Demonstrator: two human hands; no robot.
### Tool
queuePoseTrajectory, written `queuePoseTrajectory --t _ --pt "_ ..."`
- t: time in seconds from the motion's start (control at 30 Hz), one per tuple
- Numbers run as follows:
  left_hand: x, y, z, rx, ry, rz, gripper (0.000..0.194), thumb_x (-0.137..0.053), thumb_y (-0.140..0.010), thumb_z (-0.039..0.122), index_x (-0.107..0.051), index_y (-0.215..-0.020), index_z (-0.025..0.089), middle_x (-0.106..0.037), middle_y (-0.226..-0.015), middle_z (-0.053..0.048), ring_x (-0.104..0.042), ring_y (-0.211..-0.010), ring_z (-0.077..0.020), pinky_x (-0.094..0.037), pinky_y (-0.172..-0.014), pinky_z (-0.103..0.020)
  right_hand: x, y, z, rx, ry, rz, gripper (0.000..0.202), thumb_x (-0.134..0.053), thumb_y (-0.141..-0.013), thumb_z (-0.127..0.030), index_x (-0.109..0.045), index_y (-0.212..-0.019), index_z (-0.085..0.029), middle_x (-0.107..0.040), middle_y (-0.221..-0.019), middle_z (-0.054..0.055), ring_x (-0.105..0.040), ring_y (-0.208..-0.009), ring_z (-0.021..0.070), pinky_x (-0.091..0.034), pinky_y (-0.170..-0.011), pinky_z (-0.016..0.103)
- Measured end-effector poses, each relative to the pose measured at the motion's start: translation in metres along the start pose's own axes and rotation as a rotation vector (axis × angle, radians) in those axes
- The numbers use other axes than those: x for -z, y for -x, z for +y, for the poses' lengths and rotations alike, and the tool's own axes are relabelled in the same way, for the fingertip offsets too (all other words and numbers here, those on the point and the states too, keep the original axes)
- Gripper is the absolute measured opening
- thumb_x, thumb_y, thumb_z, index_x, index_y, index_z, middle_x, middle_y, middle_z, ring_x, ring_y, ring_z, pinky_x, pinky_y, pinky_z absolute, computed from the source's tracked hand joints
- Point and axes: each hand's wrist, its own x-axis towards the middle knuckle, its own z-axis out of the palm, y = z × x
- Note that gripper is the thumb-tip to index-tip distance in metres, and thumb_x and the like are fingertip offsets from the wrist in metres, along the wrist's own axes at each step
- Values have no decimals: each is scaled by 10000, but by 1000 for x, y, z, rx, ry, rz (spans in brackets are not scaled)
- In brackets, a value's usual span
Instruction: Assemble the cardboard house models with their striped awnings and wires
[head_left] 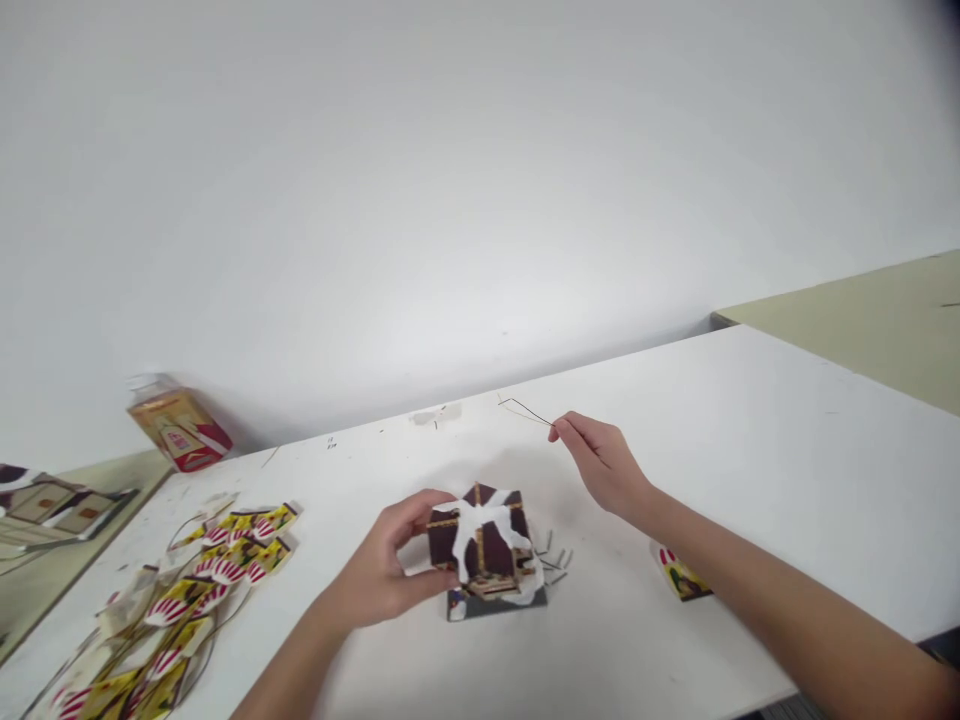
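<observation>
My left hand [375,570] has its thumb and fingers closed around the left side of a small model house [491,545]. The house has a dark brown roof with gold strips and white snow-like patches, and a dark square base shows beneath it. Raised to the right, above the table, my right hand [600,460] pinches a thin cord loop [531,411] that sticks out toward the upper left, apart from the house. Several short thin dark pieces [553,565] lie just right of the house. Under my right forearm, a yellow, red and white tag [684,578] is partly covered.
Many yellow, red and white tags with cords [217,575] lie heaped on the left of the white table [810,460]. A drink carton [182,428] leans by the wall at the back left. Another model house [56,510] stands on a side surface at far left.
</observation>
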Motion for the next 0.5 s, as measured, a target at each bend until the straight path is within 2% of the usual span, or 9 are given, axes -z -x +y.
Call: queuePoseTrajectory --t 0.13,0.33,0.4,0.5 --pt "-19 -6 10 133 183 71 453 -728 -707 252 -539 -1114 195 -660 -927 -58 -622 -867 -192 -502 -831 -309 1 4 -2 159 13 134 287 -398 -927 -339 -579 -757 -196 -425 -571 -23 -380 -524 108 -301 -514 246" --pt "-22 -14 7 384 487 411 521 -770 -651 325 -560 -1109 195 -646 -1032 -63 -634 -810 -189 -530 -742 -303 2 10 -1 525 -90 312 132 -477 -874 -158 -601 -836 -184 -442 -587 -22 -382 -524 99 -302 -485 240" --pt "-21 -15 7 438 550 489 484 -772 -647 336 -576 -1059 175 -644 -1032 -70 -635 -835 -194 -534 -759 -316 2 12 -3 633 -91 307 137 -495 -848 -114 -610 -867 -185 -450 -574 -19 -379 -520 102 -293 -464 237" --pt "-20 -15 8 522 642 546 417 -771 -652 344 -576 -964 146 -653 -987 -82 -640 -839 -203 -540 -777 -354 0 16 -7 734 -74 223 183 -507 -818 -66 -613 -911 -182 -511 -603 -4 -396 -528 98 -305 -456 231"
